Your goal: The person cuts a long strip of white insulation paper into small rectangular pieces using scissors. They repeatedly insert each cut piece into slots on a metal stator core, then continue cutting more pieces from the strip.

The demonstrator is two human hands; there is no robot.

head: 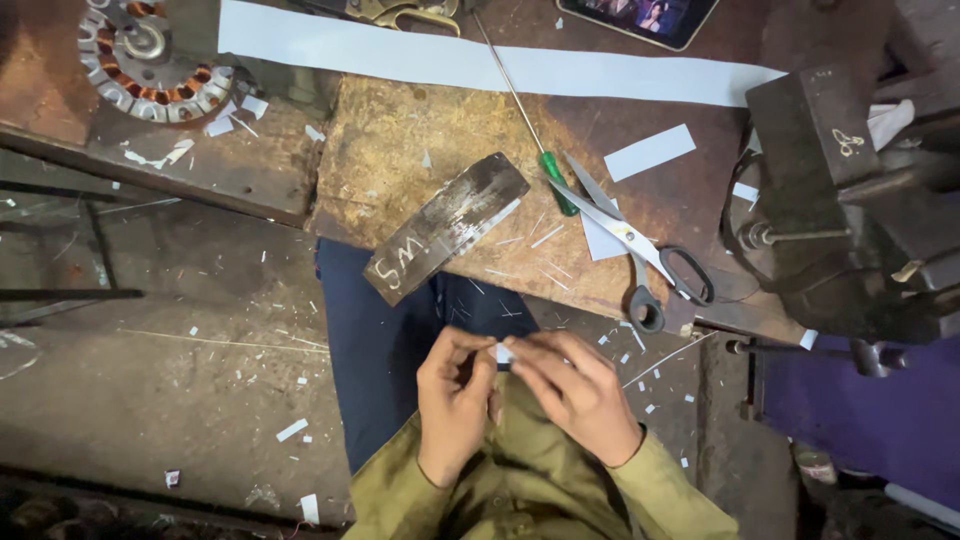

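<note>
Both hands are held close together over the lap, and 1 small white paper piece (505,353) is pinched between them: the left hand (455,400) closes thumb and fingers on its left end, the right hand (578,393) grips its right end with the fingertips. The piece lies directly between the 2 hands, touching both, so neither hand is nearer; its long axis cannot be told, since most of it is hidden by the fingers.

By size, the following are counted. 1 worn wooden workbench (400,150) spans the upper part of the view. 1 heavy bench vise (840,200) stands at its right edge. 1 long white paper strip (420,58) lies across the far side. 1 wound motor stator (150,60) sits at the top left. 1 flat metal plate (447,226) overhangs the near edge, angled up to the right. 1 pair of scissors (640,245) rests near it, with 1 green-handled screwdriver (530,130) just beside. 1 phone (640,18) is partly seen at the top. Paper scraps too many to count litter the floor (180,380).
</note>
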